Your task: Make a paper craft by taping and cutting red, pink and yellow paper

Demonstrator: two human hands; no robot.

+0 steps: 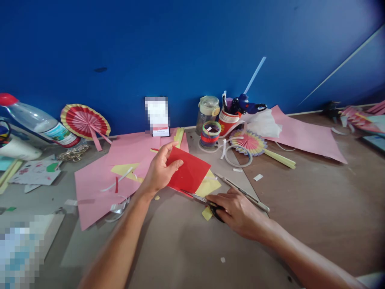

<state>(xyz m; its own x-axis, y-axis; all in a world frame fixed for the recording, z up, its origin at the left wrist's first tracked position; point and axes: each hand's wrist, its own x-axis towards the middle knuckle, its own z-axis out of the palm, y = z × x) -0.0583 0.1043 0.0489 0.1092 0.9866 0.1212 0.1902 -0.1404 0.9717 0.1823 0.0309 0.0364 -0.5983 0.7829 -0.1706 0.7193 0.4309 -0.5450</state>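
Note:
My left hand [163, 167] is closed on the left side of a red sheet of paper [191, 170], thumb on top and fingers behind it. In my right hand [237, 208] is a pair of scissors [201, 197] with dark handles. Their blades lie at the paper's lower edge, where a narrow red strip hangs partly separated. Beneath and beside the red sheet are yellow paper [210, 185] and pink sheets [96, 192]. A small yellow scrap [207, 213] lies under the scissors, and a slim utility knife [246, 193] lies just beyond my right hand.
A phone [158, 116] leans on the blue wall. Behind my hands stand a clear jar [207, 110], a cup of tools [230, 118] and a tape-wrapped pot [209, 134]. Folded paper fans [86, 120] sit left and right. A plastic bottle [45, 124] tilts at the left.

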